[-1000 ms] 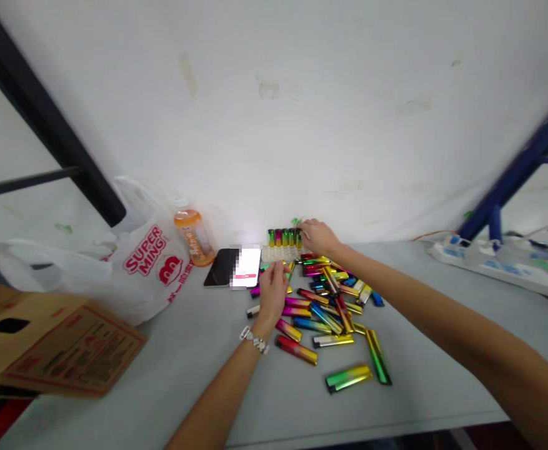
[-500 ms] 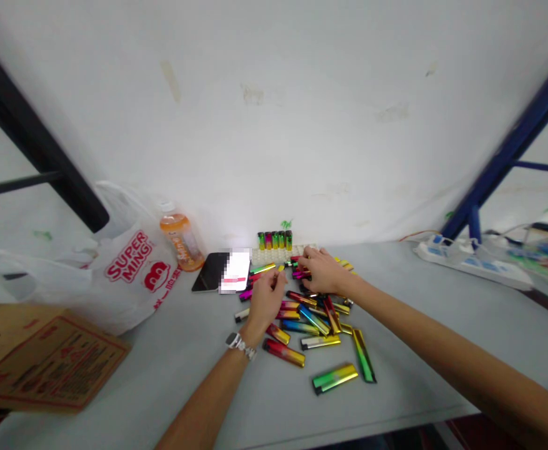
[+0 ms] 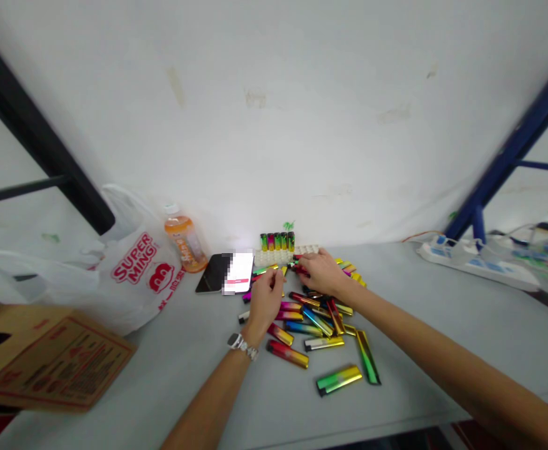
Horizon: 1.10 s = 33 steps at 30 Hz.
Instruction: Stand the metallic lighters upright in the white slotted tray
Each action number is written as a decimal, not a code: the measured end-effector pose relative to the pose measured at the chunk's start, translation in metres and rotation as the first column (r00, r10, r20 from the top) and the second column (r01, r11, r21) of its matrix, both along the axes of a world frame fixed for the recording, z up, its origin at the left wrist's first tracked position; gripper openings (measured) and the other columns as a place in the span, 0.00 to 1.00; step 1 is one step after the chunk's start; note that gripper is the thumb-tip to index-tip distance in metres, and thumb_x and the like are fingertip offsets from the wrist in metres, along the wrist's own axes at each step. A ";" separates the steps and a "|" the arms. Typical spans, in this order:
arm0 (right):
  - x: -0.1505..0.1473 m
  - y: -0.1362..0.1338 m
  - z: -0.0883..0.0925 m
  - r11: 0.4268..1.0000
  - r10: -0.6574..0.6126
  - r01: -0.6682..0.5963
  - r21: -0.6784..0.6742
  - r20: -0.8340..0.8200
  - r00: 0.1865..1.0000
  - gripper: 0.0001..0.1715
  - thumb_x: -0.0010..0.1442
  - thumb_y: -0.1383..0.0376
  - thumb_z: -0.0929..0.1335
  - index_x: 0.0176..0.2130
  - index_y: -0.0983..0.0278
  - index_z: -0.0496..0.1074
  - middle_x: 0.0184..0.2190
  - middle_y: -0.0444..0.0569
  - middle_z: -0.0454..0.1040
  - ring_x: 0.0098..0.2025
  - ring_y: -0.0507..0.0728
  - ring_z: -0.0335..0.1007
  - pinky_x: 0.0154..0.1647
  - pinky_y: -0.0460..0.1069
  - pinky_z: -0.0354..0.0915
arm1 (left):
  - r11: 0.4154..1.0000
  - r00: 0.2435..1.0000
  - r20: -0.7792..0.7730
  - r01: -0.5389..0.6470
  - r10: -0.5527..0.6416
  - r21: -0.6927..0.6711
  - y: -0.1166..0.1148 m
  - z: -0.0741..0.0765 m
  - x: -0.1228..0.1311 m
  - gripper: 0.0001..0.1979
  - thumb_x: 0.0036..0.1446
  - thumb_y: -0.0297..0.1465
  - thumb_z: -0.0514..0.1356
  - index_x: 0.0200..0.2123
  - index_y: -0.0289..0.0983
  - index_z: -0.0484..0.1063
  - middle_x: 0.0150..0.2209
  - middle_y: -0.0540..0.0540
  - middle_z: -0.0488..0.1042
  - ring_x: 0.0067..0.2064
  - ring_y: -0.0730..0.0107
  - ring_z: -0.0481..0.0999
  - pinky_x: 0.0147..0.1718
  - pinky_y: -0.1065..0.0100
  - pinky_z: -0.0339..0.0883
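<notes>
Shiny two-tone lighters (image 3: 318,320) lie in a loose pile on the grey table. My left hand (image 3: 267,299), with a watch (image 3: 240,344) on its wrist, is closed at the left of the pile. A yellow-green lighter end (image 3: 283,271) sticks up at its fingertips. My right hand (image 3: 321,273) reaches over the back of the pile, its fingers bent down round a dark red lighter (image 3: 302,270), partly hidden. Behind the hands is a white tray with holes (image 3: 274,257). Several lighters (image 3: 277,241) stand upright in a row at its back left.
A phone or tablet (image 3: 210,273) with a lit screen lies left of the pile. Beyond it are an orange drink bottle (image 3: 184,240), a white plastic bag (image 3: 128,300) and a cardboard box (image 3: 62,362). A power strip (image 3: 475,265) rests at the right, by a blue post (image 3: 512,137).
The whole view has shifted slightly. My right hand's fingers have drawn down a little over the dark red lighter. My left hand stays in nearly the same place, still closed.
</notes>
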State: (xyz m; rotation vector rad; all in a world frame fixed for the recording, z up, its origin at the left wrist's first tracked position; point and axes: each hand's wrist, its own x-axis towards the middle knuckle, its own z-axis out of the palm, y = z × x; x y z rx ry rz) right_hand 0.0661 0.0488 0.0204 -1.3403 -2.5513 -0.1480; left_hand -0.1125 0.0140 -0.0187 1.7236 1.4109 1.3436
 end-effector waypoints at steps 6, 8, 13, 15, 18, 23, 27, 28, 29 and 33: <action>-0.007 -0.019 -0.005 0.977 -0.070 -0.096 -0.188 -0.718 0.693 0.10 0.60 0.61 0.67 0.39 0.65 0.73 0.27 0.45 0.74 0.29 0.53 0.68 0.32 0.47 0.61 | 0.997 0.995 0.098 0.010 -0.018 0.077 -0.004 0.011 0.005 0.13 0.64 0.40 0.52 0.39 0.37 0.70 0.38 0.46 0.75 0.39 0.68 0.73 0.39 0.69 0.65; -0.013 -0.027 -0.011 0.969 -0.053 -0.164 -0.182 -0.809 0.585 0.10 0.59 0.61 0.68 0.39 0.65 0.73 0.26 0.43 0.73 0.29 0.52 0.67 0.33 0.46 0.61 | 0.990 0.988 0.094 0.111 -0.119 0.089 -0.007 0.014 0.008 0.14 0.64 0.39 0.52 0.45 0.38 0.70 0.45 0.44 0.75 0.46 0.67 0.73 0.46 0.67 0.65; -0.021 -0.042 -0.025 0.947 -0.030 -0.261 -0.186 -0.862 0.506 0.10 0.60 0.63 0.66 0.40 0.65 0.74 0.28 0.43 0.73 0.30 0.52 0.66 0.35 0.47 0.62 | 0.959 0.958 0.050 0.279 -0.282 0.059 -0.014 0.015 0.014 0.15 0.65 0.40 0.51 0.45 0.38 0.71 0.43 0.46 0.76 0.48 0.66 0.73 0.50 0.66 0.63; -0.021 -0.046 -0.027 0.957 -0.036 -0.225 -0.185 -0.841 0.539 0.08 0.59 0.64 0.66 0.36 0.65 0.74 0.27 0.43 0.71 0.29 0.52 0.64 0.33 0.46 0.61 | 0.955 0.955 0.029 0.296 -0.296 0.020 -0.014 0.013 0.015 0.16 0.64 0.42 0.52 0.41 0.37 0.72 0.38 0.47 0.76 0.42 0.66 0.74 0.44 0.67 0.64; -0.019 -0.050 -0.027 0.973 -0.003 -0.187 -0.139 -0.810 0.586 0.05 0.58 0.66 0.66 0.31 0.64 0.71 0.25 0.43 0.69 0.28 0.52 0.62 0.30 0.46 0.60 | 0.976 0.976 -0.005 0.218 -0.218 0.019 -0.012 0.010 0.016 0.18 0.62 0.44 0.54 0.32 0.36 0.71 0.30 0.49 0.74 0.32 0.69 0.70 0.35 0.69 0.61; -0.014 -0.049 -0.028 0.976 0.053 -0.202 -0.075 -0.824 0.564 0.10 0.56 0.69 0.65 0.40 0.62 0.71 0.25 0.42 0.70 0.28 0.52 0.64 0.31 0.46 0.62 | 0.998 0.997 -0.076 0.036 -0.033 0.045 -0.008 0.004 0.018 0.20 0.61 0.45 0.55 0.24 0.36 0.67 0.22 0.52 0.67 0.25 0.73 0.63 0.27 0.70 0.53; -0.013 -0.049 -0.029 0.978 0.036 -0.186 -0.096 -0.801 0.598 0.12 0.55 0.71 0.64 0.40 0.62 0.71 0.24 0.42 0.70 0.27 0.52 0.65 0.30 0.46 0.61 | 0.998 0.993 -0.117 0.005 0.002 0.061 -0.008 0.002 0.018 0.20 0.59 0.43 0.56 0.20 0.37 0.63 0.19 0.53 0.64 0.23 0.74 0.59 0.24 0.70 0.49; -0.013 -0.049 -0.028 0.977 0.037 -0.189 -0.100 -0.792 0.609 0.13 0.55 0.72 0.64 0.40 0.62 0.72 0.24 0.42 0.70 0.28 0.52 0.65 0.30 0.46 0.61 | 0.998 0.992 -0.130 -0.001 0.009 0.066 -0.009 0.002 0.019 0.20 0.58 0.42 0.56 0.19 0.37 0.63 0.18 0.53 0.63 0.23 0.74 0.59 0.24 0.70 0.48; -0.013 -0.050 -0.028 0.976 0.039 -0.191 -0.101 -0.787 0.615 0.13 0.55 0.72 0.64 0.40 0.62 0.72 0.25 0.42 0.71 0.27 0.52 0.65 0.30 0.46 0.61 | 0.997 0.989 -0.144 -0.008 0.018 0.071 -0.009 0.003 0.019 0.19 0.58 0.41 0.57 0.19 0.37 0.63 0.18 0.53 0.63 0.22 0.74 0.59 0.24 0.70 0.48; -0.013 -0.053 -0.026 0.975 0.044 -0.196 -0.100 -0.783 0.621 0.15 0.55 0.72 0.64 0.43 0.62 0.72 0.25 0.42 0.71 0.27 0.52 0.66 0.31 0.46 0.61 | 0.997 0.979 -0.197 -0.038 0.052 0.074 -0.009 0.005 0.018 0.14 0.56 0.36 0.57 0.21 0.37 0.65 0.19 0.52 0.64 0.23 0.73 0.60 0.26 0.70 0.48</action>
